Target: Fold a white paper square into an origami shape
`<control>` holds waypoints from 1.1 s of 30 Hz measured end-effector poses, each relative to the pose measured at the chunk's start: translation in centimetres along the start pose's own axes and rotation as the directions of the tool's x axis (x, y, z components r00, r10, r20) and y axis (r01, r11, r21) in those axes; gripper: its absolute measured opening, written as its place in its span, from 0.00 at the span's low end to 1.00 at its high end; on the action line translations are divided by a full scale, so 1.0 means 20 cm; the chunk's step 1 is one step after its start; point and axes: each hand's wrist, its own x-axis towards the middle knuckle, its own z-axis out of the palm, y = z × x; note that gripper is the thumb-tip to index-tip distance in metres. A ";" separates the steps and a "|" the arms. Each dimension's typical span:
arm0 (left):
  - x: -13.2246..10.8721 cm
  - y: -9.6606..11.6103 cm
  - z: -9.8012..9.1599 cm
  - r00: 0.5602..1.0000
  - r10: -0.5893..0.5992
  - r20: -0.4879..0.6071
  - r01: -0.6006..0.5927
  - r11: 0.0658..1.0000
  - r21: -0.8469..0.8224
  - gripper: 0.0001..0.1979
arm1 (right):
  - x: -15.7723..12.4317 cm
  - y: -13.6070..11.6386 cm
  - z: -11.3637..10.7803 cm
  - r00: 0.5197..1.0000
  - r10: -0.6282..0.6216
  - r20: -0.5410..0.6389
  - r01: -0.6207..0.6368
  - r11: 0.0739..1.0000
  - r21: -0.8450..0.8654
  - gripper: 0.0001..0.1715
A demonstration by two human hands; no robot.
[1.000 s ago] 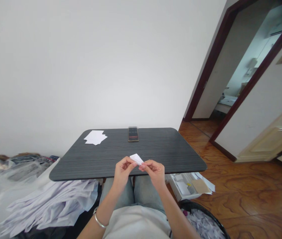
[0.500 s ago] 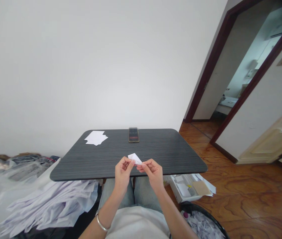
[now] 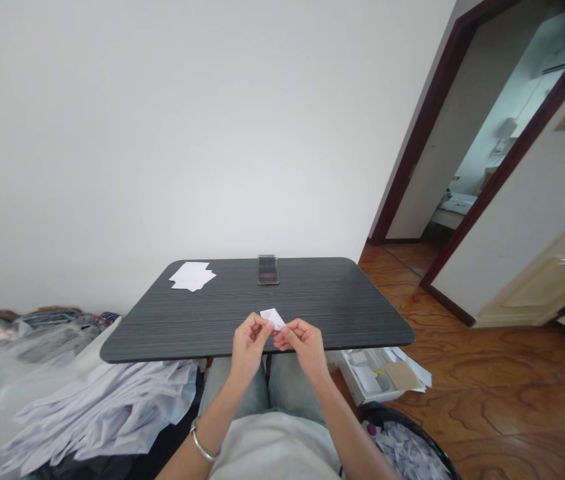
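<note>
A small folded piece of white paper (image 3: 273, 318) is held up over the front edge of the dark table (image 3: 332, 307). My left hand (image 3: 251, 337) pinches its left side between thumb and fingers. On the other side, my right hand (image 3: 302, 339) is closed on the paper's right corner. The fingertips cover the paper's lower edge. Several loose sheets of white paper (image 3: 192, 275) lie overlapping at the table's back left.
A phone (image 3: 268, 270) stands near the table's back edge, against the white wall. Below on the right are a white box (image 3: 362, 383) of papers and a black bin (image 3: 412, 447) full of paper scraps. White stacked sheets (image 3: 107, 413) lie at lower left.
Both hands have drawn slightly closer together. The folded paper has turned a little between the fingers, its peak shifting slightly to the right.
</note>
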 end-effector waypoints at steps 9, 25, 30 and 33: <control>0.00 0.00 0.00 0.998 -0.005 0.066 0.006 1.000 -0.017 0.11 | 0.00 0.01 -0.01 0.997 0.064 -0.032 -0.063 0.998 0.002 0.14; -0.01 -0.01 0.00 1.000 0.022 0.004 -0.022 0.998 0.054 0.10 | 0.00 -0.01 0.00 0.994 0.073 -0.080 -0.071 0.997 0.021 0.16; 0.00 0.00 0.01 0.998 -0.031 0.051 0.030 0.999 0.019 0.10 | -0.01 0.00 0.00 0.993 0.087 -0.081 -0.085 0.996 0.028 0.16; 0.00 0.00 0.01 0.999 -0.030 0.045 0.029 1.000 0.009 0.11 | -0.01 0.01 0.01 0.995 0.089 -0.055 -0.086 0.995 0.040 0.15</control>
